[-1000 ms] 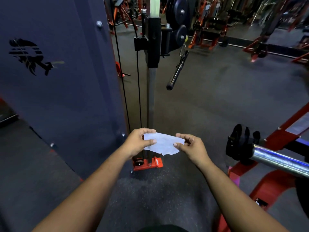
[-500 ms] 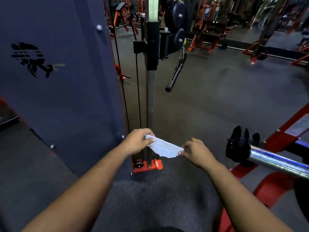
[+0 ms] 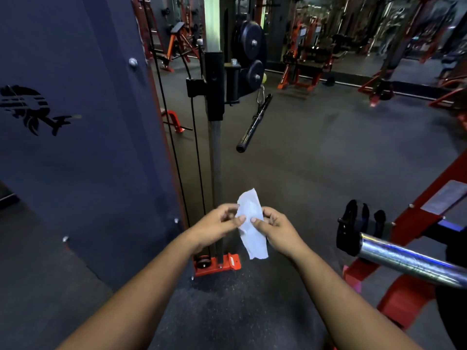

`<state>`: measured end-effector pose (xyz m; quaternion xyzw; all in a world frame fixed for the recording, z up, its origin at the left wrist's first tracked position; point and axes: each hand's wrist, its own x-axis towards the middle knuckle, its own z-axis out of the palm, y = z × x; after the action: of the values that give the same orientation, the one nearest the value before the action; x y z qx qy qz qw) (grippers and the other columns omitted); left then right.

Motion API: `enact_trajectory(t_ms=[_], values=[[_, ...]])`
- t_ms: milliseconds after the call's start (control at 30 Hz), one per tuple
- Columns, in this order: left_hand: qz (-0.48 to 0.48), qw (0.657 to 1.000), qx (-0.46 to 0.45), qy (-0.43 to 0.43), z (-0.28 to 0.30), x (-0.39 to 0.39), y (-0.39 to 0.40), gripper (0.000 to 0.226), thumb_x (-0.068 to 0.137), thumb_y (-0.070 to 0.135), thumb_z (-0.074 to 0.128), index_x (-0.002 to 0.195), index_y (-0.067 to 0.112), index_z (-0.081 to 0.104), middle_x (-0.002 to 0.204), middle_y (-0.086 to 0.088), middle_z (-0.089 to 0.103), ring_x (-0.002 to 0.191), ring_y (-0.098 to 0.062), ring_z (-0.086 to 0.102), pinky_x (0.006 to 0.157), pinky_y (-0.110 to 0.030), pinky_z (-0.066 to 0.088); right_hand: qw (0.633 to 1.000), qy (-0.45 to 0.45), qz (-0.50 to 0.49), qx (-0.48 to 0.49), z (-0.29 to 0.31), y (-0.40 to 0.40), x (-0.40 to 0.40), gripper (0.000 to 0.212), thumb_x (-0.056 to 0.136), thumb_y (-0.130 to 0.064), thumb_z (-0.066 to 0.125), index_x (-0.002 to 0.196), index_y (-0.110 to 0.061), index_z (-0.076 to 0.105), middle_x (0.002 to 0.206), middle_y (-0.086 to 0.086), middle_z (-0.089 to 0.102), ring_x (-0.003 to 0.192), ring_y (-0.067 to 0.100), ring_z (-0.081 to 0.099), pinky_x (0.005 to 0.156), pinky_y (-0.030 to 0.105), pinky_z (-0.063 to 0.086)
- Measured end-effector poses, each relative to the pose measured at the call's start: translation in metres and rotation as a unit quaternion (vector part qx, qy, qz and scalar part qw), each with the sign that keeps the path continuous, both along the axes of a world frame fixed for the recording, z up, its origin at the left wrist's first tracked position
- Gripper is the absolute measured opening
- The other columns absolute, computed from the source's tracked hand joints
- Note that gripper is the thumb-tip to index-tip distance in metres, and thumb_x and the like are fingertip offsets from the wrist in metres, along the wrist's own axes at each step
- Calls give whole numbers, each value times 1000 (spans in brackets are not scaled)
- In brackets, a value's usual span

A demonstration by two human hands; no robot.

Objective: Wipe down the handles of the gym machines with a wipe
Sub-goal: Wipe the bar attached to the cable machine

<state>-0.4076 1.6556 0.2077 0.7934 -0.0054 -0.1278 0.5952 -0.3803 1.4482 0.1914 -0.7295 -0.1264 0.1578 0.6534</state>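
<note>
A white wipe [image 3: 250, 223] hangs folded lengthwise between both hands at lower centre. My left hand [image 3: 217, 227] pinches its left edge and my right hand [image 3: 274, 227] pinches its right edge, thumbs nearly touching. Ahead and above, a black straight bar handle [image 3: 254, 123] dangles by a carabiner from the cable machine's black carriage [image 3: 214, 84] on the upright post. The handle is well beyond my hands, untouched.
A dark blue machine panel [image 3: 75, 135] fills the left. Cables [image 3: 174, 147] run beside the post down to an orange base bracket [image 3: 217, 265]. A chrome barbell sleeve [image 3: 404, 258] on a red rack juts in from the right. Weight plates [image 3: 251, 45] and orange machines stand behind.
My hands have come together and the wipe, stretched flat between them before, is now folded into a narrow upright strip. The view has tilted slightly.
</note>
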Motion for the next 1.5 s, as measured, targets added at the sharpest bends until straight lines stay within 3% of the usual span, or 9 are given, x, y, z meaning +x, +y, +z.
enact_trajectory(t_ms=[267, 533, 667, 800, 933, 1067, 1200, 1333, 1500], values=[[60, 971, -229, 25, 5, 36, -39, 33, 100, 22, 66, 133, 16, 65, 116, -11, 75, 100, -20, 71, 85, -36, 53, 997, -14, 3, 81, 31, -19, 37, 19, 101, -5, 56, 118, -8, 65, 110, 14, 74, 99, 26, 71, 90, 41, 58], [147, 967, -165, -124, 46, 98, -40, 23, 89, -10, 66, 98, 10, 75, 94, -3, 77, 86, -13, 70, 75, -26, 57, 993, -91, -68, -24, 77, -6, 102, 41, 79, 9, 44, 72, -18, 73, 79, -1, 69, 63, 11, 59, 57, 23, 45], [147, 971, -163, -95, 61, 132, -27, 25, 97, -2, 51, 101, 7, 74, 91, -5, 74, 79, -14, 66, 65, -24, 53, 993, -67, -92, -40, 96, 6, 138, 42, 79, 12, 34, 79, -5, 73, 74, 6, 68, 49, 18, 60, 44, 22, 45], [129, 972, -191, -37, 58, 179, -7, 27, 97, 27, 51, 110, 17, 73, 96, 1, 74, 90, -17, 65, 75, -34, 52, 979, -136, -70, -134, 103, 18, 186, 44, 80, 6, 37, 80, -14, 76, 84, 3, 73, 69, 22, 67, 54, 20, 48], [91, 989, -70, -96, 50, 228, 8, 23, 97, 44, 68, 112, 27, 73, 102, 5, 77, 88, -8, 67, 78, -32, 51, 964, -198, -7, -177, 107, 26, 234, 44, 82, 2, 38, 83, -21, 75, 85, 20, 73, 71, 44, 67, 54, 47, 55], [93, 976, 25, -194, 46, 273, 15, 19, 95, 40, 68, 91, 23, 76, 83, 10, 74, 71, -6, 61, 68, -30, 47, 987, -134, -13, -87, 110, 28, 264, 35, 93, 2, 44, 107, -15, 71, 94, 4, 73, 77, 18, 66, 65, 31, 51], [112, 952, 134, -250, 53, 308, 7, 10, 96, 29, 69, 93, 23, 77, 83, 12, 72, 69, 1, 58, 63, -24, 39, 998, -25, -48, -6, 92, 26, 296, 23, 104, -31, 53, 121, -21, 65, 105, 11, 72, 94, 21, 66, 74, 39, 49], [124, 926, 228, -273, 54, 343, -7, 21, 97, 30, 65, 115, 22, 71, 115, 3, 70, 110, -22, 59, 89, -34, 45, 994, -82, -30, -67, 72, 25, 331, 24, 97, -26, 68, 105, -4, 65, 86, 8, 73, 71, 18, 67, 59, 34, 50], [59, 879, 429, -199, 50, 384, -15, 65, 98, 47, 59, 153, 21, 34, 154, -3, 40, 141, -28, 37, 108, -47, 37, 981, -127, -63, -129, 55, 11, 402, 11, 96, -24, 68, 90, -16, 65, 79, -5, 68, 68, 9, 62, 63, 31, 48]])
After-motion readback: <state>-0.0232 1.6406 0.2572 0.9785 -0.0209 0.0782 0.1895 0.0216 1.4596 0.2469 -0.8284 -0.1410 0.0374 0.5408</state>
